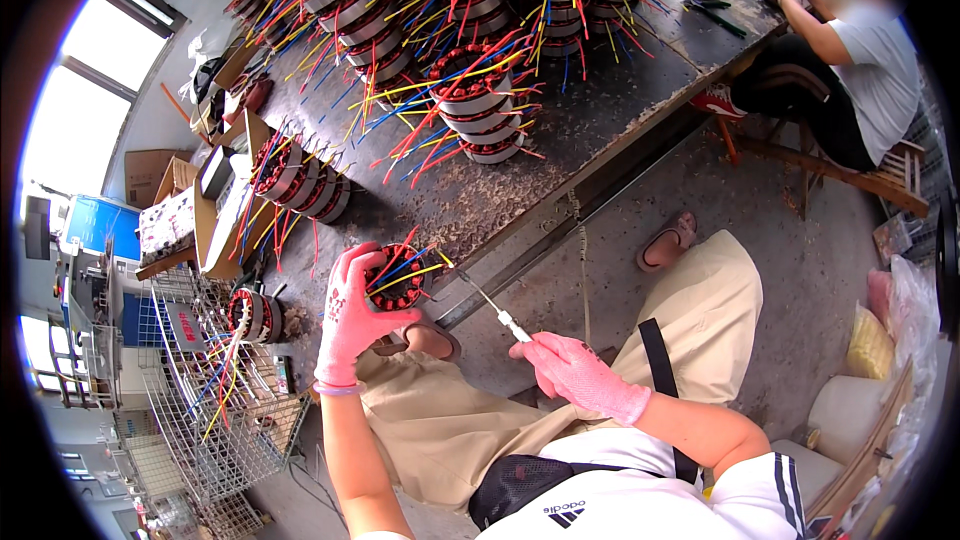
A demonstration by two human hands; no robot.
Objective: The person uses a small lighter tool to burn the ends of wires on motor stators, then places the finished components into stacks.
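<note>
My left hand, in a pink glove, grips a ring-shaped motor stator near the table's front edge. The stator has red windings, with red, blue and yellow lead wires standing out of it. In my right hand, also pink-gloved, is a slim white-handled tool with a thin metal shaft. Its tip points up and left, close to the ends of the stator's yellow wires; I cannot tell whether it touches them. The fingers of my right hand are closed round the handle.
Stacks of wired stators stand on the dark, debris-strewn table. A leaning stack and a single stator are at the left, above a wire basket. Another person sits at the far right.
</note>
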